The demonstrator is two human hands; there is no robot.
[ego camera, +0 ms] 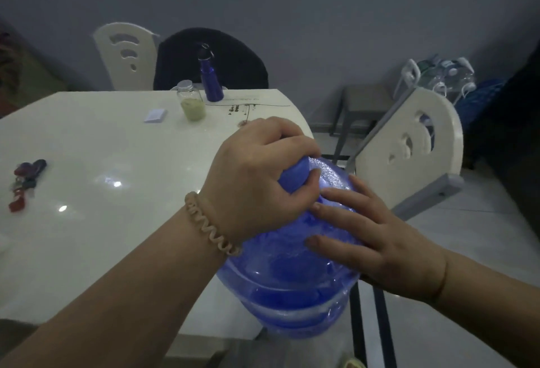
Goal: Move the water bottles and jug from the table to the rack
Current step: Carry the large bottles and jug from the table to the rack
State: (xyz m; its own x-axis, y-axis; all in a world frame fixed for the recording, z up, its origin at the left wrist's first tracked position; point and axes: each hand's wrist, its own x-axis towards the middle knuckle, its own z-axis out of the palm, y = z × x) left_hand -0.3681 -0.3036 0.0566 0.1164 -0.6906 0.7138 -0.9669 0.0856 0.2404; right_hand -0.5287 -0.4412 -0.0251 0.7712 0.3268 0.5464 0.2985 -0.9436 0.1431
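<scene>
A large translucent blue water jug (292,288) stands at the near right edge of the white table (102,192). My left hand (257,180) is wrapped around its blue cap and neck. Flat against the jug's shoulder on the right side lies my right hand (371,239), fingers spread. A dark blue bottle (211,75) with a loop cap stands upright at the table's far edge. Several clear bottles sit on a white rack (438,78) against the far right wall.
A glass jar (191,103) with green contents stands beside the blue bottle, a small white card (155,115) to its left. Keys (24,183) lie at the left. White chairs stand at the far side (125,58) and right (409,151); a grey stool (362,104) is behind.
</scene>
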